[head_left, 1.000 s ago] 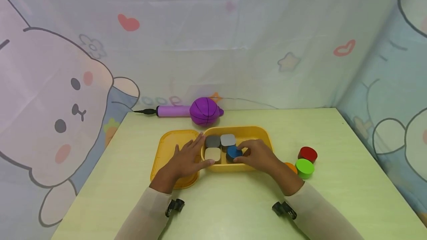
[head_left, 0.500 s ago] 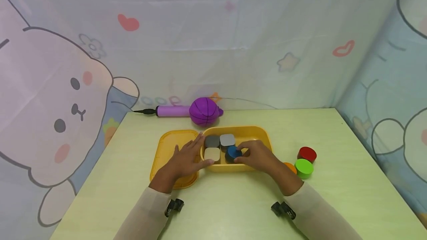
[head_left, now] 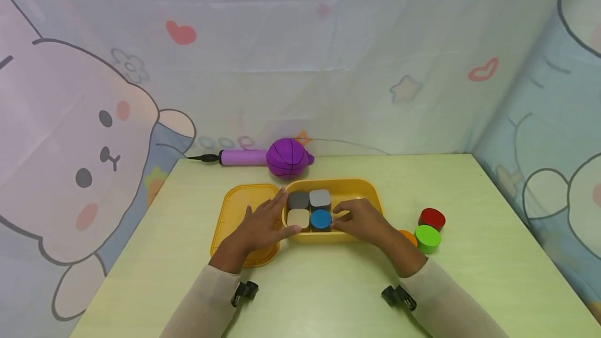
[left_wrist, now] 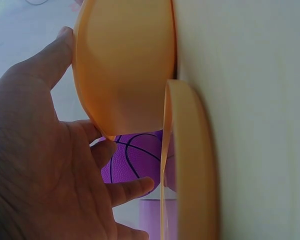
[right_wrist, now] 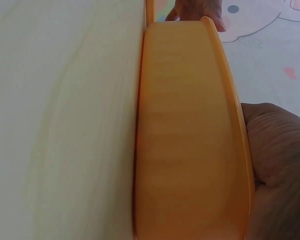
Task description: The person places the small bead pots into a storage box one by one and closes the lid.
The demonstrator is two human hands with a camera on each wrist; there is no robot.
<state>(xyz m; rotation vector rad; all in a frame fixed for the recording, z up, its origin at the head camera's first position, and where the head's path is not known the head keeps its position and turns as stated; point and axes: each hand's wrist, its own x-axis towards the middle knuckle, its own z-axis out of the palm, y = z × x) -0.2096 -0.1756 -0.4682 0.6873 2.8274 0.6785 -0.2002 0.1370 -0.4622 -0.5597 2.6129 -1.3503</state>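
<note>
While the left hand point(head_left: 260, 230) hasn't shifted from the box's left end, the blue piece point(head_left: 321, 218) has changed since half a second ago: it was tipped in the right-hand fingers, now sits level in the yellow box point(head_left: 319, 238), right of the cream block point(head_left: 298, 218). The right hand point(head_left: 361, 219) is about where it was. Red, green and orange pieces unmoved.

Left to right: pump point(head_left: 244, 157) at the back, smooth lilac cylinder, thin black nozzle. Flat yellow lid point(head_left: 227, 218), rounded corners, raised rim, looks like plastic, partly under the left hand. That hand is spread, thumb and forefinger on the box rim. Purple ball point(head_left: 286, 158) next, pebbled with black basketball lines. Box is oblong, round-cornered, smooth-walled. Inside, dark grey block point(head_left: 298, 200) and light grey block point(head_left: 320, 198) behind, cream in front, all with rounded-square tops; blue has a round top, dark side. Right-hand fingers bent at blue's right edge; can't tell if they're pinching it, box wall hides them in the right wrist view. Outside right: orange piece point(head_left: 410, 237) half behind the wrist, glossy green cylinder point(head_left: 428, 238), red cylinder point(head_left: 432, 218). Pale yellow-green tabletop point(head_left: 305, 296), faint grain.
</note>
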